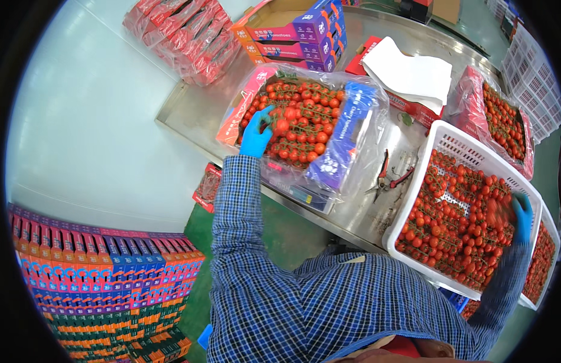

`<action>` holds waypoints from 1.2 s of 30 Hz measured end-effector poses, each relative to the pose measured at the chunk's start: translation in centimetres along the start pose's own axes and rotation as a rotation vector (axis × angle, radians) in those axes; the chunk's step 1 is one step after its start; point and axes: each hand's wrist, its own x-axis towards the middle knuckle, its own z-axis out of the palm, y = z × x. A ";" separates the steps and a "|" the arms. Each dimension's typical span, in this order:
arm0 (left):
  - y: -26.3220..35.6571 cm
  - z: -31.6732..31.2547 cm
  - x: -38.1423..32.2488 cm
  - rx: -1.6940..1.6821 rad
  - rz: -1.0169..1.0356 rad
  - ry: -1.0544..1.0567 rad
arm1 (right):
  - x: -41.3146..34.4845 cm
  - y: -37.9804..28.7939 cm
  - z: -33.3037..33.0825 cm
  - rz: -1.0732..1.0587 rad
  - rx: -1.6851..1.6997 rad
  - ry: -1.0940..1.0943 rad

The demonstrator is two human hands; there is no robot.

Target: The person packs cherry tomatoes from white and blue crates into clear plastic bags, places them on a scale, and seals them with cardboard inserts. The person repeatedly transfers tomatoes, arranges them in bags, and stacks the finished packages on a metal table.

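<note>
Cherry tomatoes on the vine fill a printed cardboard box lined with clear plastic film, standing on a weighing scale. My left hand, in a blue glove, is at the left part of these tomatoes, fingers bent around a blurred tomato or two. My right hand, also blue-gloved, is over the right side of a white plastic crate of vine tomatoes. Blurred tomatoes lie beside its fingers; whether it grips them is not clear. Red-handled pruning shears lie on the metal table between box and crate.
Stacked cardboard boxes and plastic-wrapped red packs stand at the back. White paper sheets lie on a red box. Another filled box is behind the crate, a second crate beyond it. Many printed cartons are stacked lower left.
</note>
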 end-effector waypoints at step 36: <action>-5.0 -1.1 1.5 0.926 0.285 0.196 | -1.6 -17.9 37.4 -0.940 -0.207 -0.291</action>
